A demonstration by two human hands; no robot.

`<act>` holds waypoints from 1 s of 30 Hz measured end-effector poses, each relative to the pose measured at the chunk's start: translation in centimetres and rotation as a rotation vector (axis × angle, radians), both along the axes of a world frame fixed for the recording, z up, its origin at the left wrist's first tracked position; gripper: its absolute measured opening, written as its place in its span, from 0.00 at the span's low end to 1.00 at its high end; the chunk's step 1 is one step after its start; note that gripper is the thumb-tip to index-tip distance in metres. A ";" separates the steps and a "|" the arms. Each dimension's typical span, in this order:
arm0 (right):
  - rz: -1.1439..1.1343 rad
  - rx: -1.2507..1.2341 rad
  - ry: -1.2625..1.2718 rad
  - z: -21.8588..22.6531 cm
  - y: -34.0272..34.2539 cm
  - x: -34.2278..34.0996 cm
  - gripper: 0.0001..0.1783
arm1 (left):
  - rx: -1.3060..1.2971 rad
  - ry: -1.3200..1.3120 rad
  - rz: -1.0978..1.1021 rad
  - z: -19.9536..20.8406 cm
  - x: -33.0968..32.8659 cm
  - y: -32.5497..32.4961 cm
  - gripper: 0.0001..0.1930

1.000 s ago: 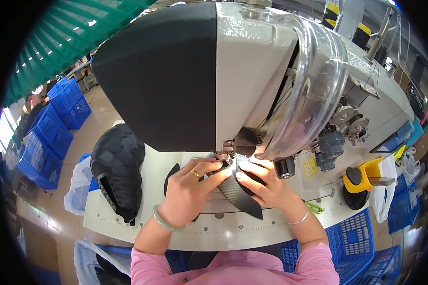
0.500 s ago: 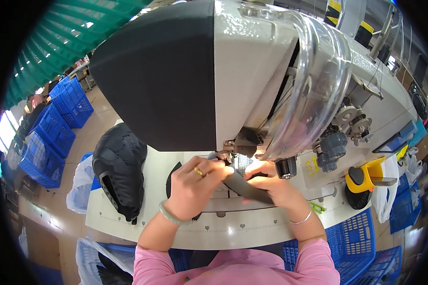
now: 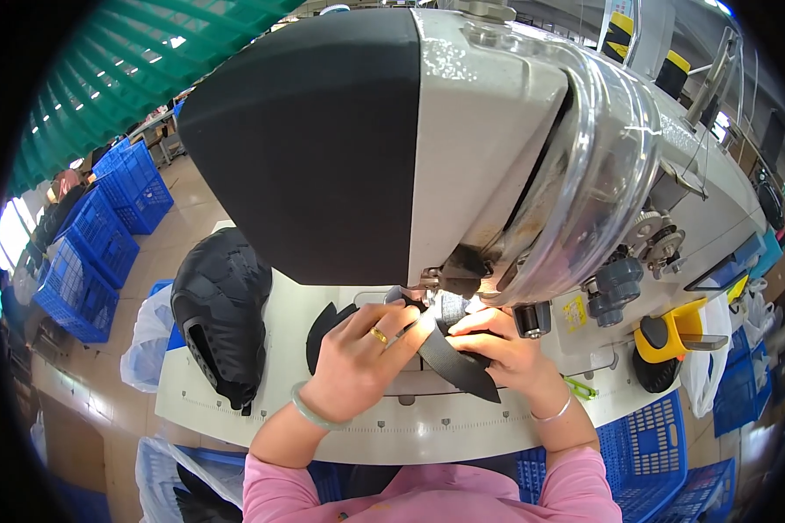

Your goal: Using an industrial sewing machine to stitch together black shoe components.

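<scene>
Below the sewing machine's head, my left hand is closed, its fingertips pressed together on a dark grey fabric strip close to the presser foot. From those fingers the strip slants down to the right and ends in a free, pointed tip. My right hand is on the other side, thumb and fingers closed on the edge of a black fabric piece. More black fabric sticks out left of my left hand. My fingers partly hide where strip and fabric meet at the needle.
A black padded shoe upper lies on the left of the white sewing table. Green snips and a yellow holder are at the right. Blue crates stand below the table's edge. A clear guard curves over the machine's right side.
The strip's free end has swung downward, and more of its flat face shows. My right hand has lowered a little and shows more black fabric. The view has shifted slightly.
</scene>
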State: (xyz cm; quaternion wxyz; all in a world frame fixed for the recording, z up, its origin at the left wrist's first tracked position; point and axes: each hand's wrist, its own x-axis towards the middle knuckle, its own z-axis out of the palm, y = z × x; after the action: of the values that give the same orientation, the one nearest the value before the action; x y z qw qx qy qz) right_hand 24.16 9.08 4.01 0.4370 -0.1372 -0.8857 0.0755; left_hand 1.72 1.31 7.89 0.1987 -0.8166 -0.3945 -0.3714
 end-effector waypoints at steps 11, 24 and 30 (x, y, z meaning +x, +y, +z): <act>0.019 0.107 0.141 -0.2 1.3 -0.9 0.17 | 0.059 -0.009 0.090 0.1 1.0 0.3 0.20; -0.187 0.307 -0.060 1.4 -0.3 -0.8 0.15 | -0.023 -0.258 0.015 -0.6 0.4 1.1 0.15; -0.120 0.269 -0.031 1.6 -0.3 -0.7 0.19 | 0.066 -0.116 0.065 -0.7 1.1 0.0 0.17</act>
State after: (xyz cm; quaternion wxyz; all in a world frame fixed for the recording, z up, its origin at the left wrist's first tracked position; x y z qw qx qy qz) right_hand 23.51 8.74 5.57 0.4413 -0.1313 -0.8847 -0.0724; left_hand 2.78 1.35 7.23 0.2139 -0.7735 -0.4192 -0.4244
